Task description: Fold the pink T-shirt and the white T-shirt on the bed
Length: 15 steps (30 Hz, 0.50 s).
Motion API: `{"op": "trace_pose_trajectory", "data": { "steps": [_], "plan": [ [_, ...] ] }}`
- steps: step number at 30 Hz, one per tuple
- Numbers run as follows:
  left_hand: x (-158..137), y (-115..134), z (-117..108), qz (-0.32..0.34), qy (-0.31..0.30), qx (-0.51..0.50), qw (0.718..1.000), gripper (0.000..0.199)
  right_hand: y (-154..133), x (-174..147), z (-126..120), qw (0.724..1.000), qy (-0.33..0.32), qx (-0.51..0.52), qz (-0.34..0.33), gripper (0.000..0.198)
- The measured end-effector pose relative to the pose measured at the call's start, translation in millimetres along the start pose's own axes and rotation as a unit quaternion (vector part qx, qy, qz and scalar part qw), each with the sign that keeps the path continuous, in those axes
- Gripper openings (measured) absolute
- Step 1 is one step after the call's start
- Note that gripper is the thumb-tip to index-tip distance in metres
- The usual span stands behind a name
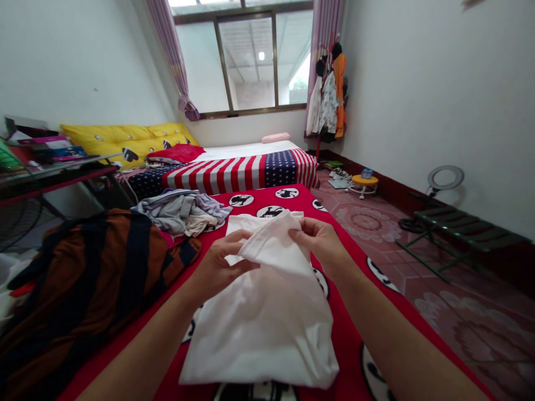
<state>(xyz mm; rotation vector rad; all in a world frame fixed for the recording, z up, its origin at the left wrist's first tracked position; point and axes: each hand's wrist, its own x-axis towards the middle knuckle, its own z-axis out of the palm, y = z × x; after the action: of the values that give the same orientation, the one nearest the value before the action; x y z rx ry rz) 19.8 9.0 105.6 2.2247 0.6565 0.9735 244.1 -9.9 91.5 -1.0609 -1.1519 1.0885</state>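
Observation:
A white garment (267,312), perhaps a shirt, lies partly folded on the red bedspread (355,312) in front of me. Its far edge is lifted, and a hem runs along the raised flap. My right hand (320,239) pinches this flap at its right side between thumb and fingers. At the left side of the flap, my left hand (225,262) has its thumb and fingers around the edge of the cloth, with the fingertips partly hidden by it. The near part of the garment rests flat with a few wrinkles.
A brown and navy striped cloth (100,278) and a pile of grey clothes (181,209) lie to the left. Behind is another bed with a stars-and-stripes cover (234,174). A green folding stool (468,228) and ring light (445,177) stand right.

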Motion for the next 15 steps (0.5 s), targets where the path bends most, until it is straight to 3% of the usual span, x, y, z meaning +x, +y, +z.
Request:
{"op": "trace_pose_trajectory", "data": {
  "steps": [4,8,12,15],
  "plan": [
    [8.2,15.3,-3.0,0.014,0.038,-0.015,0.999,0.012,16.5,4.2,1.8,0.999,0.035,0.032,0.002,0.031],
    [18.3,16.2,1.2,-0.014,0.072,-0.093,0.993,0.017,40.5,-2.5,19.8,0.998,-0.022,-0.009,0.055,0.031],
    [25.8,11.2,-0.9,-0.032,0.17,-0.162,0.972,0.02,46.9,-2.6,24.9,0.994,-0.062,-0.047,0.079,0.025],
    [28.6,6.0,-10.9,-0.046,0.267,-0.111,0.956,0.019,34.7,3.6,11.7,0.993,-0.043,-0.09,0.063,0.024]
  ]
}}
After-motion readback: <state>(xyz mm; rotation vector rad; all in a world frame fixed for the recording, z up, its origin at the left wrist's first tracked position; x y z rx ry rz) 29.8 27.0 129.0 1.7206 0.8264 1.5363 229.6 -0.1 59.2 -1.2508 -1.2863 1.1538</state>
